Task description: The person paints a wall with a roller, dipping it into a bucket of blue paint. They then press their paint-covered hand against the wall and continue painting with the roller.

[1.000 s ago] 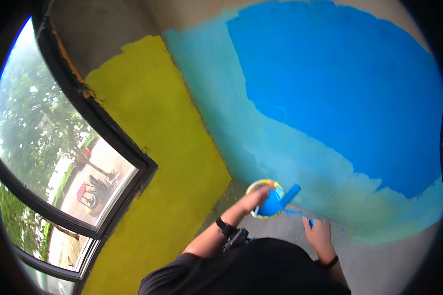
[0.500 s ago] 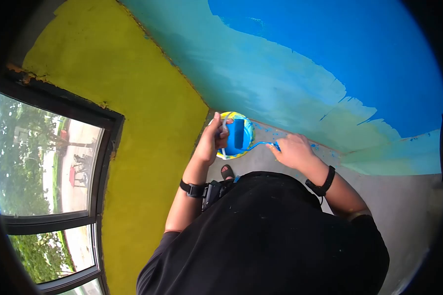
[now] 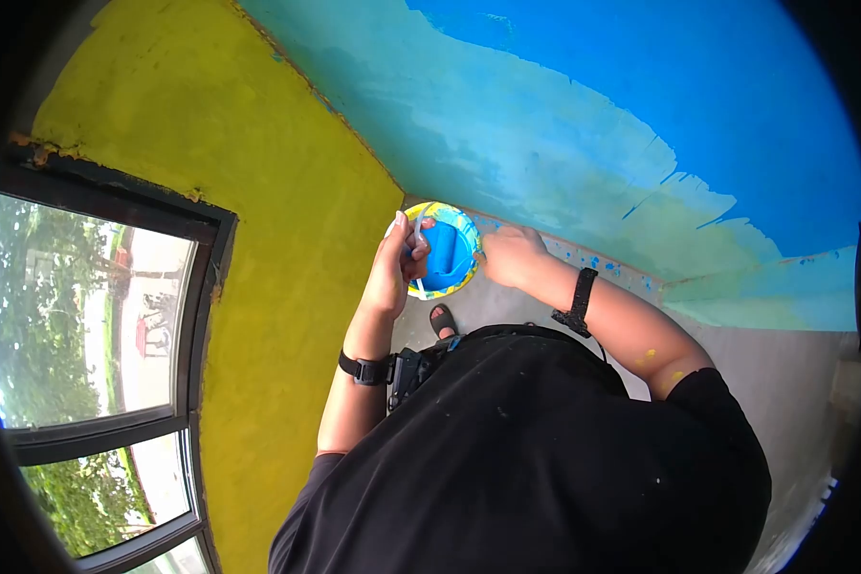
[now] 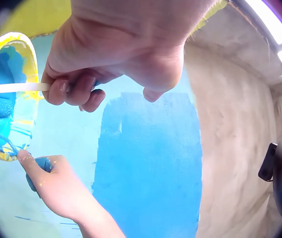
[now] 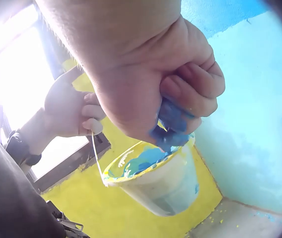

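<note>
My left hand (image 3: 388, 270) holds up a white paint bucket (image 5: 156, 191) by its thin white handle (image 4: 17, 88), fingers curled round it. Blue paint lies inside, and yellow and blue smears cover the rim. A paint roller (image 3: 440, 251) lies in the bucket, its blue sleeve against the paint. My right hand (image 3: 509, 256) grips the roller's blue-smeared handle (image 5: 173, 121) beside the rim. In the right wrist view that fist hangs just over the bucket's edge, hiding part of the opening. The left wrist view shows the roller's thin frame running over the rim.
The wall ahead (image 3: 584, 124) bears light teal with a bright blue area above. A yellow-green wall (image 3: 287, 249) meets it at a corner, with a dark-framed window (image 3: 96, 316) on the left. A sandalled foot (image 3: 442, 320) stands on the grey floor (image 3: 717, 368) below.
The view has tilted down toward the bucket. The roller has gone from above the rim down into the bucket, and my right hand has moved left, close to the rim.
</note>
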Available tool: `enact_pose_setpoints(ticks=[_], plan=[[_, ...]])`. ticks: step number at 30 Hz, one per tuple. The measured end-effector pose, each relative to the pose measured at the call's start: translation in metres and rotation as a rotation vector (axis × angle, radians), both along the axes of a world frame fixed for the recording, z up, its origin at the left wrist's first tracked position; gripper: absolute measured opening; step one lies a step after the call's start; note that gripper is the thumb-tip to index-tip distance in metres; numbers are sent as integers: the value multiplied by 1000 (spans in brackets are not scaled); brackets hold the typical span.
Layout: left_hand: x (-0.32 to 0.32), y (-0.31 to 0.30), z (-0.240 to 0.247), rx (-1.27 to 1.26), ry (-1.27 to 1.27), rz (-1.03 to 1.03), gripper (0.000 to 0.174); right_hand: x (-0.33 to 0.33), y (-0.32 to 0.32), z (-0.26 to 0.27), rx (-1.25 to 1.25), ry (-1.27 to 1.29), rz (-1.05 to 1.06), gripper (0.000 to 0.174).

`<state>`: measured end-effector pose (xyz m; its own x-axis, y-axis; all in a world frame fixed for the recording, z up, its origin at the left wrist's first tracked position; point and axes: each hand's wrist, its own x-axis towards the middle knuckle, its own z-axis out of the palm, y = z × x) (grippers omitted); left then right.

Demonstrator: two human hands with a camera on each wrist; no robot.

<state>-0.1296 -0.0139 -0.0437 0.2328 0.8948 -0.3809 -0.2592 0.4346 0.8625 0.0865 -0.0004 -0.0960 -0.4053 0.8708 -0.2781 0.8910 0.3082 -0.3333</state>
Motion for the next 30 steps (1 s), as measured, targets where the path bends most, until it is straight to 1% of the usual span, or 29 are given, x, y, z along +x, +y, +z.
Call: enact_pose_setpoints(ticks=[1, 3, 4, 6, 10, 13, 15, 18, 20, 22, 24, 26, 27, 28, 30], plan=[[0, 1, -1, -1, 1, -2, 57, -3, 2, -1, -1, 1, -2, 26], [3, 3, -2, 8, 25, -4, 57, -9, 5, 6, -106, -50, 14, 23], [5, 6, -1, 10, 24, -8, 57, -11, 8, 6, -104, -51, 11, 23], [10, 11, 3, -8, 37, -60, 57, -12, 12, 3, -128, -114, 19, 34], [20, 16, 13, -29, 66, -84, 61, -11, 20, 8, -163, -191, -10, 31], [30, 22, 14, -15, 99, -134, 63, -8, 29, 27, -246, -215, -65, 28], [39, 24, 14, 1, 110, -170, 65, -10, 37, 42, -310, -285, -18, 29], [51, 29, 14, -5, 105, -231, 65, -16, 46, 43, -336, -312, -19, 30], [54, 34, 10, -8, 78, -251, 65, -15, 45, 43, -331, -302, -55, 31], [56, 41, 10, -22, 53, -258, 67, -12, 46, 42, -323, -367, -65, 31], [51, 51, 6, -47, 37, -250, 68, -2, 42, 47, -303, -350, -106, 28], [45, 60, 3, -68, 22, -240, 70, 8, 37, 48, -212, -288, -204, 27], [43, 64, 2, -95, 27, -245, 72, 12, 33, 53, -192, -241, -232, 29], [41, 69, 3, -117, 31, -249, 74, 17, 31, 56, -180, -246, -234, 29], [36, 78, 12, -121, 22, -253, 73, 26, 25, 61, -72, -166, -224, 29]])
